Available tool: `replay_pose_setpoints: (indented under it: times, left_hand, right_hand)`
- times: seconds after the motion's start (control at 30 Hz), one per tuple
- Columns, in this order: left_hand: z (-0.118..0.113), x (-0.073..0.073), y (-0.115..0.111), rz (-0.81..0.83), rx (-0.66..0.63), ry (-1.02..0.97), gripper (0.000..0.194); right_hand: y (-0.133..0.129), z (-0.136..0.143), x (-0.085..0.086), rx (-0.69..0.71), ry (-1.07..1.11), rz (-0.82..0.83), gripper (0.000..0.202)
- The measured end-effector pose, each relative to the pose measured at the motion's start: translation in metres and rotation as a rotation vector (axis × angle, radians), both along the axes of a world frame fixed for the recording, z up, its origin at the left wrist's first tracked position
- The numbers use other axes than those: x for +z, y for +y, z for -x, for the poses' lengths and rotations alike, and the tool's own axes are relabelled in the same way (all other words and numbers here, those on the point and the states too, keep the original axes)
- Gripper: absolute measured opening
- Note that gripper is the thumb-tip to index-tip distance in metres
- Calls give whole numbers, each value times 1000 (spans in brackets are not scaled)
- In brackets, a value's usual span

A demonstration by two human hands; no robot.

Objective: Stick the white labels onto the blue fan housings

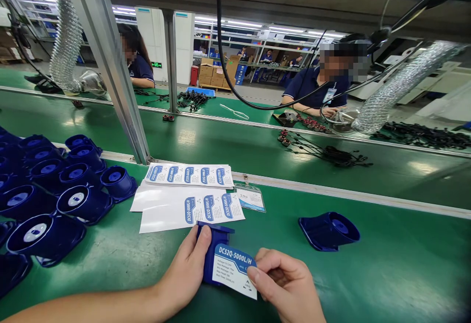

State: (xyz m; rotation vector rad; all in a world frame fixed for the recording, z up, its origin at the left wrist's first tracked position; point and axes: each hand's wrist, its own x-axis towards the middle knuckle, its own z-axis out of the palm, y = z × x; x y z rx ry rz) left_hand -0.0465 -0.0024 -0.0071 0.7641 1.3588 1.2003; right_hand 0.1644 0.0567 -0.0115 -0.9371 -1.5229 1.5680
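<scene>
My left hand (188, 263) is closed around a dark blue plastic housing (210, 256), thumb on its upper edge. Between thumb and fingers, my right hand (285, 281) pinches the right edge of a blue-and-white label (233, 270) printed "DC52Q-5000L/H". The label lies across the front of the housing, its right end sticking out past it; how much of it is stuck down I cannot tell. Just beyond my hands are label sheets (165, 217), the nearest strip with three labels at its right end. Another blue housing (329, 232) rests on the bench to the right.
Several blue housings (84, 202) crowd the bench at left. A clear badge holder (250, 198) lies beside the sheets. A metal post (121, 77) rises at the bench's far edge. Across the green belt, two people sit near black cables (327, 153). A black cable (222, 63) hangs overhead.
</scene>
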Motion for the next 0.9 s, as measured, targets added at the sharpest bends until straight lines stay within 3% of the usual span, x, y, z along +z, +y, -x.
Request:
replay_pose_setpoints:
  times: [0.6,0.9]
  left_hand:
    - [0,-1,0,0,-10,-32,70]
    - [-1,-3,-1,-11,8,-17,69]
  right_hand:
    - [-2,-3,-1,-67,78,-68,22]
    - [-1,0,1,-32,31,-64,26]
